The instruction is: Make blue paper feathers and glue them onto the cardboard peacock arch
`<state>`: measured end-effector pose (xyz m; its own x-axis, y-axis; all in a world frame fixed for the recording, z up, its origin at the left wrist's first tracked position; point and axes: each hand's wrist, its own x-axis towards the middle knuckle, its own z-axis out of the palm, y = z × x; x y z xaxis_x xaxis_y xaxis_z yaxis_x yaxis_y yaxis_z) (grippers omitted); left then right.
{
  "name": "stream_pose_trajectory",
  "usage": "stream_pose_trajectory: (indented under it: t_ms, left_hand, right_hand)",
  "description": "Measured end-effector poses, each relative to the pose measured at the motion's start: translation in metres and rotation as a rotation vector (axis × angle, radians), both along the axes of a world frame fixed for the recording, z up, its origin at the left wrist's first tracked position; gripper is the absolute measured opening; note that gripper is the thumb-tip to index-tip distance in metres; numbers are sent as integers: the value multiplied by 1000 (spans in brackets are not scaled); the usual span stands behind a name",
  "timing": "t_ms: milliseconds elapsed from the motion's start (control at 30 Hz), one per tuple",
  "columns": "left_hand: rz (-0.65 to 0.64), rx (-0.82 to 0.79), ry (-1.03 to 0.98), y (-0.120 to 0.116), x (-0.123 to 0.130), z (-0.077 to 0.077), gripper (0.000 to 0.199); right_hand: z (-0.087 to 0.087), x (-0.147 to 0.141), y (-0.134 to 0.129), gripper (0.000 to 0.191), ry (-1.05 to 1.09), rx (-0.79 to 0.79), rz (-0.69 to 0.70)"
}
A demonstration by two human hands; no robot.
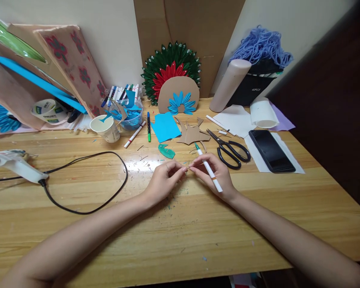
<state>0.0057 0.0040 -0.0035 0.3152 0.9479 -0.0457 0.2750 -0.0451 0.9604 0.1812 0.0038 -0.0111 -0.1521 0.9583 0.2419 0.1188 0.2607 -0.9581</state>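
Note:
My right hand holds a white marker with a green tip that points away from me. Its thumb and forefinger also come together near my left fingertips. Closed in a pinch, my left hand almost meets the right; whatever sits between its fingertips is too small to make out. Just beyond the hands lies a green leaf-like cutout. Behind it are a blue paper sheet and brown cardboard scraps. Black-handled scissors rest open to the right of my right hand.
A glue gun with a looping black cord lies left. A paper cup, a tub of blue scraps and a green-and-red petalled fan stand at the back. A phone lies right, on white paper.

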Motion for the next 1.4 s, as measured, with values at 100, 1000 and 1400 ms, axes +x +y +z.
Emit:
stream_pose_trajectory:
  t_ms: [100, 1000, 1400]
  left_hand:
    - [9, 4, -9, 0, 0, 1, 24]
    - [181, -255, -449, 10, -2, 2, 24]
    - [203, -258, -434, 10, -1, 4, 21]
  right_hand:
    - [1, 0, 0, 16, -5, 16, 4]
    - [0, 5, -6, 33, -279, 412, 98]
    - [1, 7, -5, 28, -275, 378, 70]
